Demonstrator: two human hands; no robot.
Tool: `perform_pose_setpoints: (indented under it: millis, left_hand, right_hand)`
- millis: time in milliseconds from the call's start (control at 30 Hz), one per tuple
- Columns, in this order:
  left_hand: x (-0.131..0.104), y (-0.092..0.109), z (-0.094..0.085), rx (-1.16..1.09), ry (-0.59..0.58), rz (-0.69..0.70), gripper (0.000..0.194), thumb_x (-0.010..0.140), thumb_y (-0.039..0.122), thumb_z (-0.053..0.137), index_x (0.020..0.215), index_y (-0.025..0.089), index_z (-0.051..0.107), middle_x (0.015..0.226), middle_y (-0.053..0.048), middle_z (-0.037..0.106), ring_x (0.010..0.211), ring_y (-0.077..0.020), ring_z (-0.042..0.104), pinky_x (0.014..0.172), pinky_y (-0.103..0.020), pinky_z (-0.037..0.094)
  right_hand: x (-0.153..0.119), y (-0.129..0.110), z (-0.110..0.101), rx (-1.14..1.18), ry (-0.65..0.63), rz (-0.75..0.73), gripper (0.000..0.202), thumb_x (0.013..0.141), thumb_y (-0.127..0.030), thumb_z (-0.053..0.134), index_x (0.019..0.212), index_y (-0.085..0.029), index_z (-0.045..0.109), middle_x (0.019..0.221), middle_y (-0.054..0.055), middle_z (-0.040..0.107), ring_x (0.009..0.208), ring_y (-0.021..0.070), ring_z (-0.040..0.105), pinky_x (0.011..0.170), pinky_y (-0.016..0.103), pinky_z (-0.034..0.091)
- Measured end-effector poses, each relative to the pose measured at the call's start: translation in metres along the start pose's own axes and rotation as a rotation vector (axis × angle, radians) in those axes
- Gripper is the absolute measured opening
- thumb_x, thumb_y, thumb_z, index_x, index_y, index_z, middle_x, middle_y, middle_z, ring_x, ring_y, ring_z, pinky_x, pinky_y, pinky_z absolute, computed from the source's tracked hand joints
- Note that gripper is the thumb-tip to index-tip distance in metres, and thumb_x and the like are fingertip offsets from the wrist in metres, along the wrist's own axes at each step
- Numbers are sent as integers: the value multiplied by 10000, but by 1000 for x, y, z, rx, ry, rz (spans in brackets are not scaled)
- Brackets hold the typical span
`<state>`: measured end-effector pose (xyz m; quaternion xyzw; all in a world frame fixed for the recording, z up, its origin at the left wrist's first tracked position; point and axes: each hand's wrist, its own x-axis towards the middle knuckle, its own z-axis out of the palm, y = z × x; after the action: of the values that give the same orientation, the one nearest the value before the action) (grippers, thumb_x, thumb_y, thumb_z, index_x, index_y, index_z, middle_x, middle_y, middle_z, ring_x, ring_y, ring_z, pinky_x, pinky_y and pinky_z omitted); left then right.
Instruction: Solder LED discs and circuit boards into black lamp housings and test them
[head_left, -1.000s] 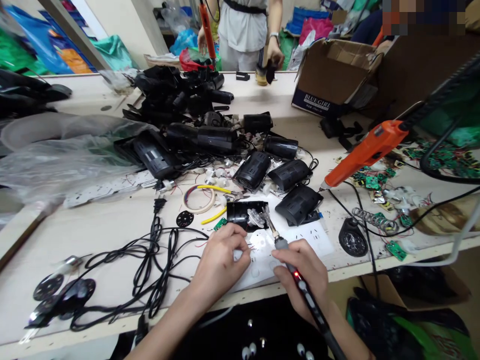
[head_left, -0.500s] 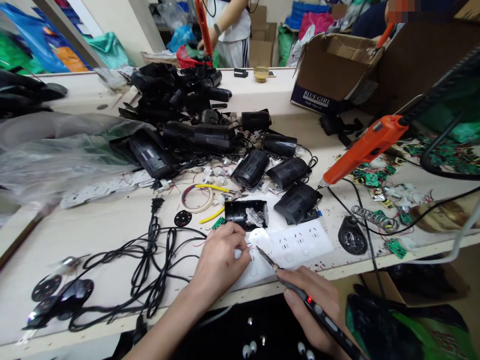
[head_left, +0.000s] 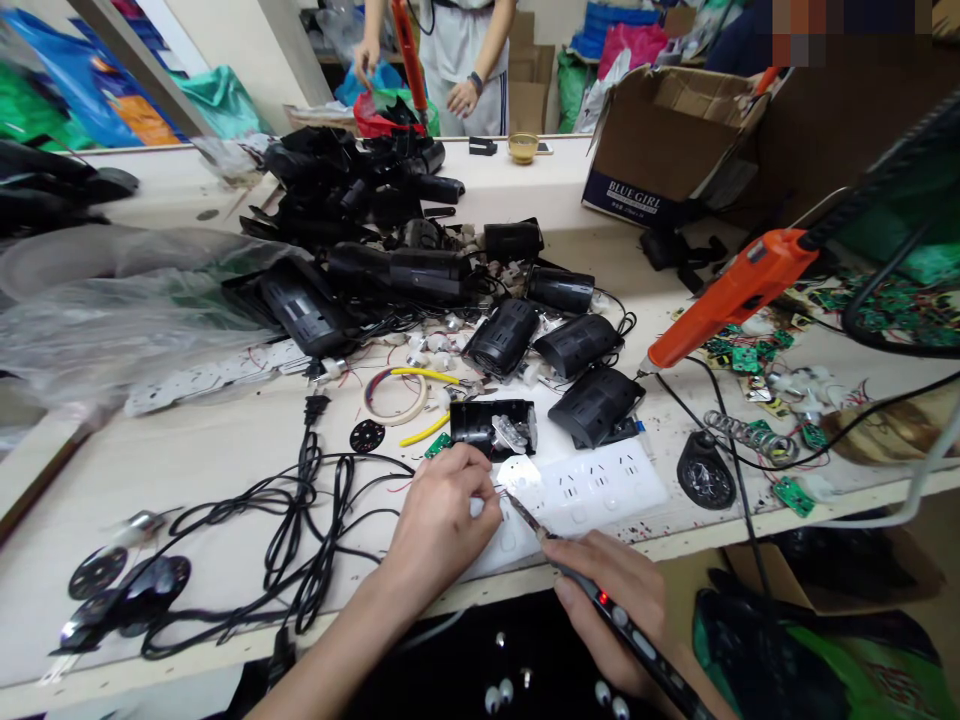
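A long pale counter (head_left: 187,460) carries a heap of black housings (head_left: 360,190), a cardboard box (head_left: 660,150), an orange power screwdriver (head_left: 731,295) and a white power strip (head_left: 592,485) near the front edge. The left hand (head_left: 442,520) rests on the strip's near end, fingers pinched around something too small to tell. The right hand (head_left: 619,610) grips a slim soldering pen (head_left: 600,595), its tip close to the left fingertips.

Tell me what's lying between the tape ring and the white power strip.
In the head view, an open black housing lies between the tape ring and the power strip, with yellow-handled pliers and a small green board beside it.
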<state>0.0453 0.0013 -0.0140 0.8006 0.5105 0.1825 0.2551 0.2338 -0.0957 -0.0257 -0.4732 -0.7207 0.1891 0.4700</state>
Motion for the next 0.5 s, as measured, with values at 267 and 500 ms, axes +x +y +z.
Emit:
perform_pose_setpoints:
  millis: [267, 500]
  left_hand:
    - [1, 1, 0, 1, 0, 6, 156, 746, 95, 581, 624, 189, 610, 877, -39, 647, 822, -213, 609, 771, -377, 473]
    - [0, 1, 0, 13, 5, 8, 157, 752, 101, 579, 626, 188, 612, 882, -42, 647, 812, -209, 608, 761, -368, 484]
  right_hand:
    - [1, 1, -1, 23, -37, -25, 322, 862, -76, 521, 1155, -159, 627, 848, 72, 668, 713, 167, 635, 635, 276, 547]
    - [11, -4, -2, -30, -58, -90, 291, 844, -52, 501, 1079, -138, 649, 748, 66, 655, 615, 162, 589, 552, 273, 504]
